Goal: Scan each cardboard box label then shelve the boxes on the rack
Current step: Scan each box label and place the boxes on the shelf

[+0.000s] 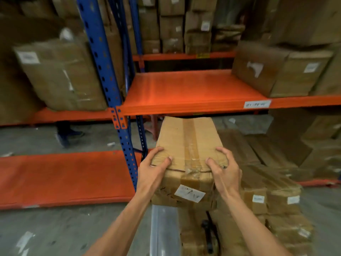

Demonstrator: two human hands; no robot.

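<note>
Right now my fingers (222, 153) are curling over the near top edge of the box (188, 145), thumbs pressing down on the taped lid, so both hands are clenching it and nothing else. My left hand (153, 169) is gripping the near-left corner and my right hand (224, 172) the near-right one; I am holding it by this end because the far end is pointing at the rack, and that end has to go in first. Both my arms are reaching out in front of me to carry the weight.

The box is hanging in the air, long axis running away from me, its far end sitting just below the front lip of the middle shelf (184, 89). I judge I am needing to lift it higher before it can slide onto that orange deck, which is bare in its middle, with another carton (276, 71) parked at its right end. A white label (189, 193) is facing me on the near end; whether it is scanned already I cannot tell, and no scanner is showing.

Below and to my right, a stack (267, 191) of similar cartons is waiting, labels turned my way. The blue upright (103, 61) is standing just left of my path, so I am keeping the box to its right to avoid clipping it.
</note>
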